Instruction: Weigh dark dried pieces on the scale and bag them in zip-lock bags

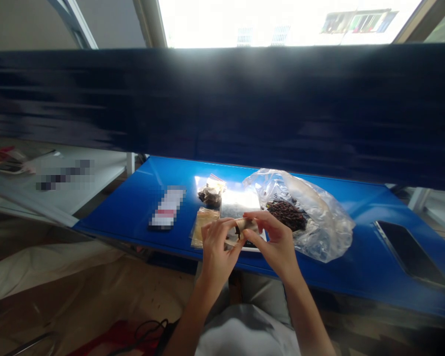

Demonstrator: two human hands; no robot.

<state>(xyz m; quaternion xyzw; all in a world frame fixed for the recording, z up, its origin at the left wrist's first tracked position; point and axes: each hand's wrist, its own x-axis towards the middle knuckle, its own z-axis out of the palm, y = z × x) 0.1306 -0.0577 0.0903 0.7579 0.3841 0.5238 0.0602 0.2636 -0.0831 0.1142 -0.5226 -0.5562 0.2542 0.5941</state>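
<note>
Both of my hands meet over a white scale [239, 201], pinching a small clear bag [249, 225] with something dark inside or behind it. My left hand [215, 244] grips the bag's left side, fingers closed. From the other side, my right hand [278, 241] holds it between thumb and fingers. Just right of the scale lies a large clear plastic bag [328, 235], opened out, with a heap of dark brown, stick-like pieces [286, 215] in it. Left of the scale are small filled bags [209, 194] and a pile of flat, yellowish bags [206, 217].
The blue table [133, 207] carries a blurred-out phone-like object [167, 207] at left and a dark phone [411, 254] at right. A dark blue panel [222, 109] spans the far side above the table. White shelving [96, 178] stands at left.
</note>
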